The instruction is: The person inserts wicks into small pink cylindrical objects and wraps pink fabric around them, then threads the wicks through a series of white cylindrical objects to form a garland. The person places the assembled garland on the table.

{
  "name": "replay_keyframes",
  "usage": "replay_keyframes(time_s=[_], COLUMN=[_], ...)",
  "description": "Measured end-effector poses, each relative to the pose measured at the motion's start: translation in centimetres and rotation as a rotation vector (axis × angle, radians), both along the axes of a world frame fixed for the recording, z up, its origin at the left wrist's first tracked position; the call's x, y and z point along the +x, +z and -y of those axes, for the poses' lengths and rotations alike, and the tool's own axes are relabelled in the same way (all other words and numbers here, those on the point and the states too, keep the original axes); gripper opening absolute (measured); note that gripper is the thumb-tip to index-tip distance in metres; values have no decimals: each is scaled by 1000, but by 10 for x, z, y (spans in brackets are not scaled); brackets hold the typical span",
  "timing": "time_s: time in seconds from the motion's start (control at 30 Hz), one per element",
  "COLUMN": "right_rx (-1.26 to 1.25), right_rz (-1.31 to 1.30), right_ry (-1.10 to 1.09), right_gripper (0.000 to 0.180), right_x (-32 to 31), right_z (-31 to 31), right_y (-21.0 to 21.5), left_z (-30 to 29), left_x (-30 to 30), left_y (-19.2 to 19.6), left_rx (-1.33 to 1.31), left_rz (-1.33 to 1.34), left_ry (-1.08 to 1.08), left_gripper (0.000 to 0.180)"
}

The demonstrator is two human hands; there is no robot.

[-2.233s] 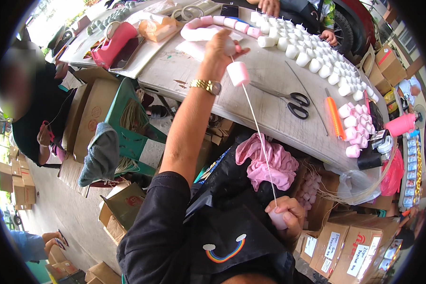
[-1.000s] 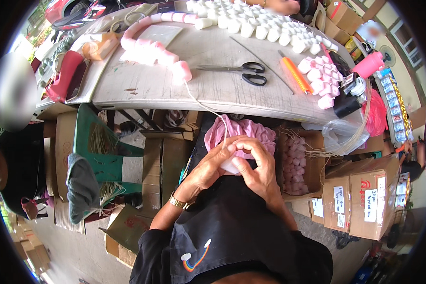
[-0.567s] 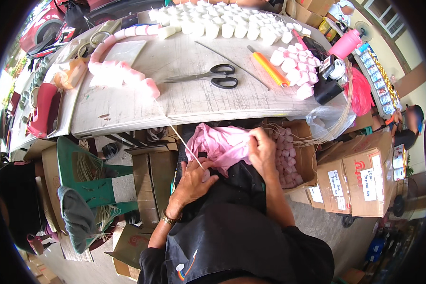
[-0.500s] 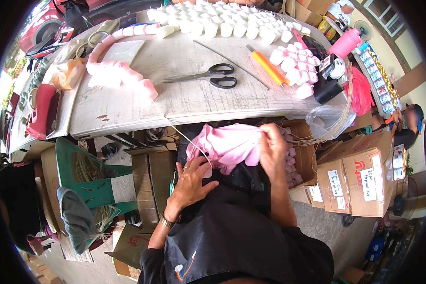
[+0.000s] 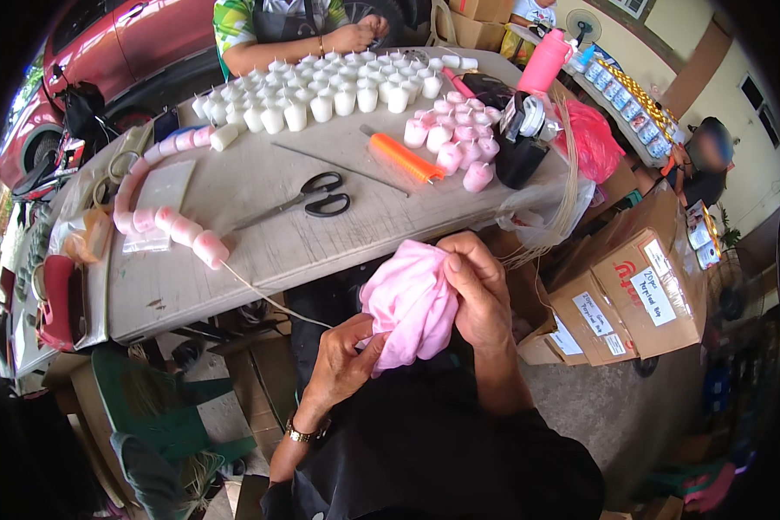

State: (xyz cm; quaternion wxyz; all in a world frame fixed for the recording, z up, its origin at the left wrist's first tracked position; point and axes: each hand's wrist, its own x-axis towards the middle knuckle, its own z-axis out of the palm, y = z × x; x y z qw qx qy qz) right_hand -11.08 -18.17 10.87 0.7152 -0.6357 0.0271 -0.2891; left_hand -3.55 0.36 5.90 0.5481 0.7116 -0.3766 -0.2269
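A crumpled pink cloth (image 5: 412, 303) is bunched between my two hands, above my lap and just off the table's near edge. My left hand (image 5: 347, 360) is closed on its lower left side, thumb on top. On the upper right, my right hand (image 5: 478, 295) pinches the cloth between thumb and fingers. A pale cord (image 5: 273, 301) runs from a curved row of pink candles (image 5: 182, 229) on the table to my left hand. Whether the cord continues inside the cloth is hidden. Beyond the cloth lie black-handled scissors (image 5: 308, 199).
White candles (image 5: 308, 100) crowd the table's far side, where another person's hands (image 5: 355, 35) are busy. Nearby are a thin metal rod (image 5: 338, 165), an orange tool (image 5: 405, 156), loose pink candles (image 5: 459, 139) and a pink bottle (image 5: 546, 62). Cardboard boxes (image 5: 581, 334) stand at right, a green chair (image 5: 139, 390) at left.
My left hand, spread flat before, has closed on the cloth. The cloth has gone from loosely spread to bunched up. The view has shifted, bringing the person across the table into sight.
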Motion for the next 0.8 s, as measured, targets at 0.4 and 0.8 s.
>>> replay_keyframes(time_s=[0.4,0.8], right_rx=[-775,-476], right_rz=[-197,-50], right_ry=[136,-60], right_gripper=[25,38], right_x=[-35,-26], right_z=[27,5], right_y=[-13,23], left_z=[-59,-104], left_x=[31,20], left_y=[59,106], left_rx=[-758,-721], left_rz=[-678,-624], left_ry=[269,115], left_gripper=[32,49])
